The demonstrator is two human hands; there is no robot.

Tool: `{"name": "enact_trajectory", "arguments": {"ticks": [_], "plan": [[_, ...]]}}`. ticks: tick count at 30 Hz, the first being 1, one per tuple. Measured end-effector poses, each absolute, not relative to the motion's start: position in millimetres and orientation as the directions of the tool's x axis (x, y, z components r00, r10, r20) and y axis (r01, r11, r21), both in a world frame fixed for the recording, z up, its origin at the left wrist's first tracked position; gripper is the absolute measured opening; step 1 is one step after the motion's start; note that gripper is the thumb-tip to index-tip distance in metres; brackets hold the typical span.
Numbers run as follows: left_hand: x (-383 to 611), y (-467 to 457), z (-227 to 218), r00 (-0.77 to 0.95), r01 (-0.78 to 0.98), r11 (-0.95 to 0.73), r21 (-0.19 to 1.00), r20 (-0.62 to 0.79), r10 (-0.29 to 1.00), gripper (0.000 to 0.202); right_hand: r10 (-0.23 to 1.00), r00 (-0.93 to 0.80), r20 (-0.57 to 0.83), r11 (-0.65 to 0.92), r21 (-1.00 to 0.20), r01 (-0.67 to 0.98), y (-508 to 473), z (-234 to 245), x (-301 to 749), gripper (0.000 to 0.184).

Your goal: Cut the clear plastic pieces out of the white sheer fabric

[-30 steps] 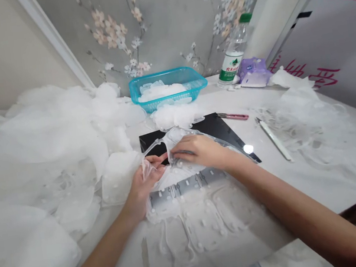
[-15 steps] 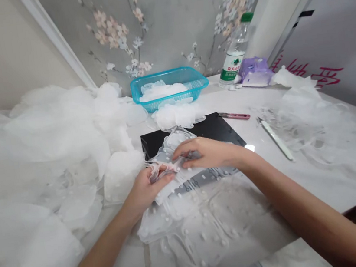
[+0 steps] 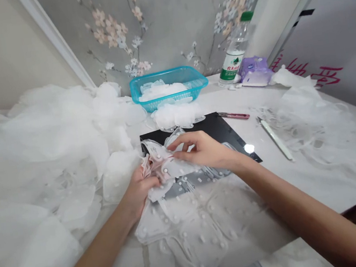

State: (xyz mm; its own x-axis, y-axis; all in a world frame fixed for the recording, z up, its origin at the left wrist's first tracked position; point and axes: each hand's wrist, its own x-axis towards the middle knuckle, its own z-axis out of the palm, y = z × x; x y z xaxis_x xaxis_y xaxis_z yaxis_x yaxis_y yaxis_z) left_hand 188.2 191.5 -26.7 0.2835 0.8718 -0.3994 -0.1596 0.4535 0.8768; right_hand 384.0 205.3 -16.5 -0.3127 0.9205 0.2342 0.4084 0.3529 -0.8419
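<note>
My left hand (image 3: 141, 188) is closed around a bunched translucent plastic film piece (image 3: 165, 166), thin and dotted with small round white spots. Thumb and fingers of my right hand (image 3: 201, 148) pinch the same film near its upper right part. Both hands are over a black board (image 3: 230, 133) lying on the table. A larger translucent dotted sheet (image 3: 207, 230), with curved outlines on it, spreads from the board's front edge toward me. Part of the film is hidden inside my left fingers.
A large heap of white translucent film (image 3: 41, 138) covers the left side. Behind the board stand a blue basket (image 3: 202, 82) with white pieces in it, a water bottle (image 3: 231, 63) and a purple wipes pack (image 3: 257, 70). Pink tweezers (image 3: 235, 116), a pale green craft knife (image 3: 276, 139) and film scraps (image 3: 318, 128) lie at right.
My left hand has shifted slightly left, drawing the bunched film with it. My right hand has risen a little and now pinches the film, which is spread more between the hands.
</note>
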Motion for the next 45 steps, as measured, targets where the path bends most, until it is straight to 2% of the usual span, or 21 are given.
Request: {"name": "enact_trajectory", "arguments": {"ticks": [4, 7, 12, 16, 19, 21, 24, 27, 29, 31, 33, 34, 36, 39, 41, 42, 45], "plan": [[185.2, 188.3, -29.9, 0.290, -0.147, 0.436, 0.888, -0.383, 0.877, 0.043, 0.844, -0.457, 0.281, 0.458, -0.822, 0.339, 201.2, -14.8, 381.8, 0.024], [182.0, 187.2, -32.5, 0.296, -0.142, 0.422, 0.895, -0.368, 0.881, 0.042, 0.802, -0.510, 0.312, 0.536, -0.752, 0.384, 200.7, -15.5, 383.4, 0.026], [182.8, 186.3, -30.1, 0.362, -0.077, 0.409, 0.909, -0.356, 0.861, 0.046, 0.795, -0.533, 0.290, 0.559, -0.693, 0.456, 205.1, -17.4, 391.0, 0.021], [186.6, 187.4, -28.8, 0.324, 0.045, 0.366, 0.929, -0.360, 0.875, 0.045, 0.792, -0.518, 0.322, 0.607, -0.509, 0.610, 202.3, -17.5, 385.4, 0.020], [188.1, 188.9, -29.4, 0.274, 0.063, 0.374, 0.925, -0.377, 0.885, 0.039, 0.817, -0.471, 0.332, 0.570, -0.347, 0.745, 197.1, -20.6, 375.0, 0.021], [188.3, 189.9, -29.5, 0.261, 0.045, 0.401, 0.915, -0.398, 0.879, 0.033, 0.840, -0.416, 0.348, 0.522, -0.308, 0.795, 194.3, -23.4, 369.1, 0.020], [187.5, 190.5, -28.5, 0.295, 0.032, 0.413, 0.910, -0.403, 0.866, 0.018, 0.883, -0.288, 0.371, 0.422, -0.355, 0.834, 193.0, -25.4, 365.3, 0.021], [186.5, 189.2, -25.6, 0.393, -0.013, 0.357, 0.934, -0.323, 0.861, 0.007, 0.920, -0.127, 0.370, 0.324, -0.539, 0.778, 196.3, -25.0, 368.6, 0.018], [186.2, 188.2, -23.4, 0.414, -0.074, 0.324, 0.943, -0.267, 0.871, 0.006, 0.935, -0.004, 0.355, 0.277, -0.721, 0.635, 201.2, -25.3, 373.0, 0.015], [186.0, 187.9, -22.1, 0.381, -0.109, 0.297, 0.949, -0.236, 0.894, 0.009, 0.948, 0.102, 0.300, 0.234, -0.879, 0.416, 206.8, -26.3, 376.8, 0.015], [186.0, 188.8, -22.6, 0.344, -0.101, 0.276, 0.956, -0.227, 0.911, 0.017, 0.966, 0.155, 0.206, 0.172, -0.964, 0.205, 210.7, -26.9, 378.2, 0.017], [186.0, 189.6, -23.6, 0.325, -0.085, 0.273, 0.958, -0.232, 0.917, 0.023, 0.976, 0.142, 0.165, 0.145, -0.980, 0.138, 211.4, -26.8, 377.7, 0.017], [186.1, 191.6, -26.3, 0.285, -0.018, 0.275, 0.961, -0.258, 0.923, 0.031, 0.989, 0.040, 0.141, 0.136, -0.985, 0.107, 209.5, -25.3, 374.8, 0.016], [186.3, 193.9, -30.4, 0.235, 0.106, 0.246, 0.963, -0.265, 0.935, 0.030, 0.967, -0.189, 0.173, 0.208, -0.960, 0.185, 201.1, -21.0, 368.8, 0.014], [186.6, 193.8, -32.1, 0.215, 0.157, 0.213, 0.964, -0.244, 0.946, 0.037, 0.938, -0.303, 0.170, 0.242, -0.945, 0.218, 194.7, -18.4, 366.1, 0.015], [187.0, 193.1, -32.7, 0.197, 0.170, 0.205, 0.964, -0.237, 0.951, 0.042, 0.925, -0.341, 0.168, 0.259, -0.935, 0.241, 191.9, -17.6, 365.1, 0.022], [188.5, 189.2, -32.9, 0.173, 0.199, 0.204, 0.958, -0.240, 0.955, 0.050, 0.896, -0.404, 0.182, 0.347, -0.856, 0.383, 186.0, -17.0, 361.7, 0.059]]}}
